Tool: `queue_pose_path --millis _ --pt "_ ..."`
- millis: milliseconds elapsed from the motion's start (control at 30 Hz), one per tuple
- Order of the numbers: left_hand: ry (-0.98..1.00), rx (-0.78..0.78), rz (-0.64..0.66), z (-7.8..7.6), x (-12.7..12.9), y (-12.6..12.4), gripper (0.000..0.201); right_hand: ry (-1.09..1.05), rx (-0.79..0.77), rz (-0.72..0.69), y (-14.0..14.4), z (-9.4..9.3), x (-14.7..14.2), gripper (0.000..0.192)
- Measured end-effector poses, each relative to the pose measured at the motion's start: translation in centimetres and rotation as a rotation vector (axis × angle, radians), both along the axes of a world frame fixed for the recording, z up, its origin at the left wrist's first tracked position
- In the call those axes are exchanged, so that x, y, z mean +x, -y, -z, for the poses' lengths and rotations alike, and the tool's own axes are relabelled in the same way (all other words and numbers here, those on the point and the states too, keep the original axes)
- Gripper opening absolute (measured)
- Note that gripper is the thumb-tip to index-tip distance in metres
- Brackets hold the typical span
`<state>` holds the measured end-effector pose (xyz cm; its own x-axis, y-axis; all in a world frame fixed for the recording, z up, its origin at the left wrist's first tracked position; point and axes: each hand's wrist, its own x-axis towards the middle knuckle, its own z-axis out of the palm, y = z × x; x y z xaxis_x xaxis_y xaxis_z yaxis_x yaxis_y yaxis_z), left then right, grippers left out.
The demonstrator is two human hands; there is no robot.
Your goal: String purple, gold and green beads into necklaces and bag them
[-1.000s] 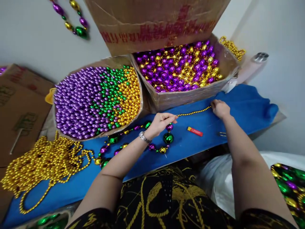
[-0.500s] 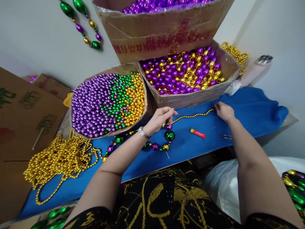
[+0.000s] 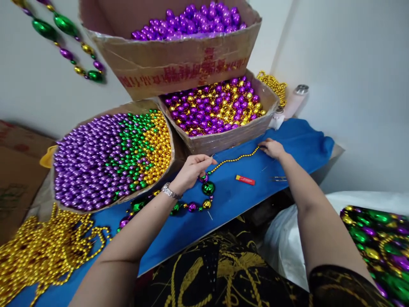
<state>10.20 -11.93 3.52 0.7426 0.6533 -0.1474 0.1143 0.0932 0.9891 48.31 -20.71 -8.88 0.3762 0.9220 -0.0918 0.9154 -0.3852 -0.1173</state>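
Observation:
A short gold bead string [image 3: 234,160] stretches between my two hands above the blue cloth. My left hand [image 3: 191,171], with a metal watch on the wrist, is closed at the string's left end, where it meets a necklace of large green, purple and gold beads [image 3: 208,188]. A fine thread-like tip shows by its thumb and forefinger; I cannot make out what it is. My right hand [image 3: 274,149] pinches the far end of the gold string. Below the string lies a red and yellow lighter [image 3: 245,180].
Boxes hold small purple, green and gold beads [image 3: 96,157], mixed purple and gold beads [image 3: 220,106], and purple beads [image 3: 198,21]. Gold bead strands [image 3: 47,251] pile at left. A pink bottle [image 3: 297,100] stands at the back right. A white bag [image 3: 284,243] holds finished-looking necklaces.
The view has swung to the right, so everything sits further left in the picture. Both hands keep hold, with the gold string still stretched between them.

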Motion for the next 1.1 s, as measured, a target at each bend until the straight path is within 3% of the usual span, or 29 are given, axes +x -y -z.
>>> queue_pose_path --millis 133,267,333,433,567,700,900,1000,1100 --pt "0.012 0.018 0.017 -0.5 -0.1 -0.3 0.03 0.002 0.046 0.02 -0.1 -0.6 -1.5 0.037" --pt "0.034 -0.002 -0.023 -1.0 -0.7 -1.0 0.029 -0.021 0.092 -0.011 0.8 -4.4 -3.2 0.034" --pt "0.04 -0.007 -0.066 -1.1 -1.0 -1.3 0.03 -0.059 0.123 -0.14 1.7 -7.8 -5.1 0.029" --pt "0.007 0.013 -0.12 -1.2 -0.8 -1.3 0.029 -0.127 0.219 -0.521 3.0 -13.4 -9.7 0.03" --pt "-0.038 0.149 -0.046 -1.2 -0.3 -0.7 0.029 -0.175 0.218 -0.739 2.8 -18.3 -17.0 0.032" --pt "-0.032 0.235 0.135 -1.2 -0.6 0.0 0.027 -0.133 0.195 -0.836 0.7 -19.2 -21.2 0.029" --pt "0.01 0.259 0.305 -1.5 -2.2 0.6 0.026 -0.218 0.221 -0.868 -2.0 -19.0 -22.9 0.023" --pt "-0.009 0.368 0.288 -2.1 -2.9 0.6 0.029 -0.259 0.225 -0.871 -2.2 -19.3 -22.2 0.022" --pt "-0.015 0.446 0.18 -3.2 -3.7 0.2 0.03 -0.353 0.13 -0.847 -1.3 -19.7 -20.3 0.026"
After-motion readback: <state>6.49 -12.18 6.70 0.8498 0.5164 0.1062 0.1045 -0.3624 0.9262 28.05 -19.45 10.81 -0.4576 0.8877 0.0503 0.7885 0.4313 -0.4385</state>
